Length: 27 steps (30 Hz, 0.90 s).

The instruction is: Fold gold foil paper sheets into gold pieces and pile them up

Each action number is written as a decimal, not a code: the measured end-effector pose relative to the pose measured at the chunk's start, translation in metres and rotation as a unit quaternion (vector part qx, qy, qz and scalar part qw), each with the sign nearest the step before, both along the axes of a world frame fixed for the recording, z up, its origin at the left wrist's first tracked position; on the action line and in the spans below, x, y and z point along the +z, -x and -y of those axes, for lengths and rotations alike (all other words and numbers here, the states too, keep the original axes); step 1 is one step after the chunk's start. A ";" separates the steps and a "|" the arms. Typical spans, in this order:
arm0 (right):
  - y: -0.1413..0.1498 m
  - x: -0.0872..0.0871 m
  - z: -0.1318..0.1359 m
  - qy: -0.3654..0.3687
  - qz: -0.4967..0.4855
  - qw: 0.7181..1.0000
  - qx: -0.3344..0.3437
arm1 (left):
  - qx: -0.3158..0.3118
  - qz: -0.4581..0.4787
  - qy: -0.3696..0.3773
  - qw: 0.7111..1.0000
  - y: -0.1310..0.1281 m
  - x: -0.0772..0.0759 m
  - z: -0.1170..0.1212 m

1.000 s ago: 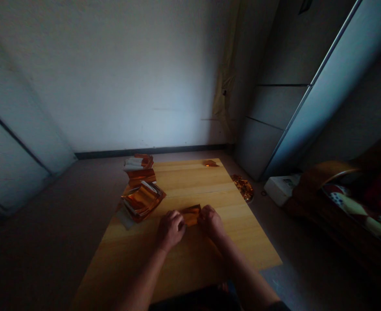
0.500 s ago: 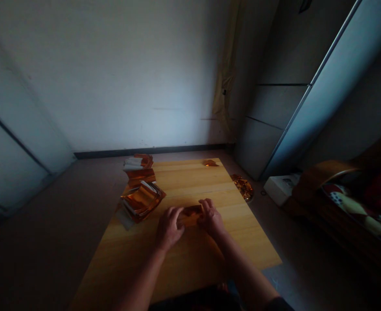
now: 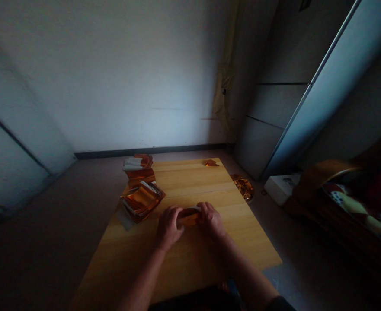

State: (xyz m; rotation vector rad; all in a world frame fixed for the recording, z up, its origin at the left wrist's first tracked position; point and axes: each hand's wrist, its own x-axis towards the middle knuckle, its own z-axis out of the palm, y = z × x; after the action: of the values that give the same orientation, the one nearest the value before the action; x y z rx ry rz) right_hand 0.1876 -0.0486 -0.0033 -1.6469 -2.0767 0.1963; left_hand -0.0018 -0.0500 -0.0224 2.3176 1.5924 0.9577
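left hand (image 3: 170,229): bare, five-fingered | right hand (image 3: 211,220): bare, likewise | left forearm (image 3: 148,270): bare | right forearm (image 3: 242,265): bare up to a dark, plain-looking sleeve (image 3: 278,303) | dark clothing (image 3: 193,301): lower frame edge, cut and fabric too dim to tell

orange sheet's (image 3: 189,219) end hidden by right grip (image 3: 211,220), cabinet (image 3: 283,86) cut off above

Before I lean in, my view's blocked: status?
Left hand, right hand on orange sheet. Sheet curved between them. Stacked sheets off to left, not touching hands.
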 end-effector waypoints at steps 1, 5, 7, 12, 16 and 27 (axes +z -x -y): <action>0.000 -0.001 0.000 0.001 0.004 1.000 -0.003 | 0.000 0.001 0.001 1.000 0.000 0.000 0.000; -0.001 -0.003 -0.001 -0.005 0.033 0.999 0.004 | -0.003 0.001 -0.005 1.000 0.000 0.001 0.001; -0.001 -0.003 0.000 -0.015 0.038 0.999 0.013 | 0.002 -0.004 -0.011 1.000 0.000 0.002 0.001; 0.001 0.001 0.001 -0.024 0.040 0.998 0.035 | 0.017 -0.039 -0.007 0.999 -0.001 0.007 0.003; 0.000 0.004 0.000 0.013 0.059 0.997 0.050 | 0.014 -0.062 0.003 0.998 -0.001 0.012 0.003; -0.010 -0.001 -0.002 0.034 0.085 0.992 0.083 | 0.016 -0.098 -0.026 0.995 -0.001 0.011 0.006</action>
State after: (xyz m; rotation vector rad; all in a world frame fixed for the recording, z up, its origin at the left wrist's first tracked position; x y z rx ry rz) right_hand 0.1975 -0.0468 -0.0044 -1.5780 -2.3620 0.1882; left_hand -0.0007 -0.0557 -0.0111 2.4959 1.7006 0.8093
